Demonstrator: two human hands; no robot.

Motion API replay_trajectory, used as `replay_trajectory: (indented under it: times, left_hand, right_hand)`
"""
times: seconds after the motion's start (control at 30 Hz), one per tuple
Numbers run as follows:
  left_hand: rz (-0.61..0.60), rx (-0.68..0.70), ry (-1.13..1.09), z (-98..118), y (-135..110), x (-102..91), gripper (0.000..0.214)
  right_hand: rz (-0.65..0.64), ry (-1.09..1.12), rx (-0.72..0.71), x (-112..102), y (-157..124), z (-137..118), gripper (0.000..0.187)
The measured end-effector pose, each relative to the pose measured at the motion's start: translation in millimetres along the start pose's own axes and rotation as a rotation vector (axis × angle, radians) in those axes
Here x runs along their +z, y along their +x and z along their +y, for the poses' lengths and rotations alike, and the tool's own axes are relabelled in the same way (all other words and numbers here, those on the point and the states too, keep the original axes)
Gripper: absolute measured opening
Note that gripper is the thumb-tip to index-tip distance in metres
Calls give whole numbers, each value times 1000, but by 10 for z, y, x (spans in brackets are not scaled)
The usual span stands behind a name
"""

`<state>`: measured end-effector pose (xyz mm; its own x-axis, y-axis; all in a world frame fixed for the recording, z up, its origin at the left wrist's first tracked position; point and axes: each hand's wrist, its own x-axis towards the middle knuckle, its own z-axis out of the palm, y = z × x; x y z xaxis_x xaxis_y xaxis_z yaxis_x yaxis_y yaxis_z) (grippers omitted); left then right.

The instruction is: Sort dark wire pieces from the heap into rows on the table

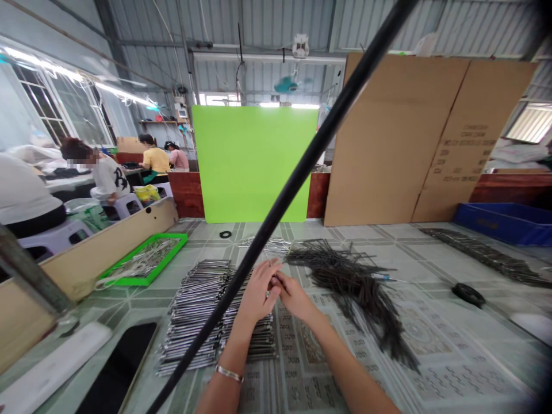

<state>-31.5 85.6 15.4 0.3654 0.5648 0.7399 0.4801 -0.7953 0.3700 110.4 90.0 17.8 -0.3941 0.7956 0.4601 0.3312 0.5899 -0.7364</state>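
Thin rod (pixel 274 282) is in the middle of the worktop (pixel 431 345), pinched tight in the grip of the left hand (pixel 257 294) and right hand (pixel 296 297). It might slip into the messy dark pile (pixel 353 282) and get lost.

The left hand (pixel 259 290) and right hand (pixel 296 296) meet fingertip to fingertip over the patterned bench (pixel 431 345). They are between a neat stack of thin silvery metal rods (pixel 202 310) and a loose heap of thin dark sticks (pixel 353 282); what they pinch is too small to tell. A flat green plastic tray (pixel 129 282) lies well to the left, and a long black pole (pixel 302 167) crosses the view diagonally.
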Motion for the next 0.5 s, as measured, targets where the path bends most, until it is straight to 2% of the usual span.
replay_trajectory:
  times: [0.2,0.3,0.37,0.43,0.5]
  left_hand:
    - [210,4,84,3,-13,6,47]
    - [384,-17,125,-72,-9,-60,53]
    - [547,-39,185,-124,-5,-152,56]
    - [735,-147,259,-172,-13,-270,60]
    - [883,-309,300,-212,-40,-385,65]
  right_hand:
    - [35,28,41,-20,-3,32,31]
    - [51,-12,41,-7,-16,39,32]
    - [65,-74,8,22,4,24,30]
    - [44,-149,-46,78,71,-12,29]
    - [-13,-221,-109,170,190,-59,28]
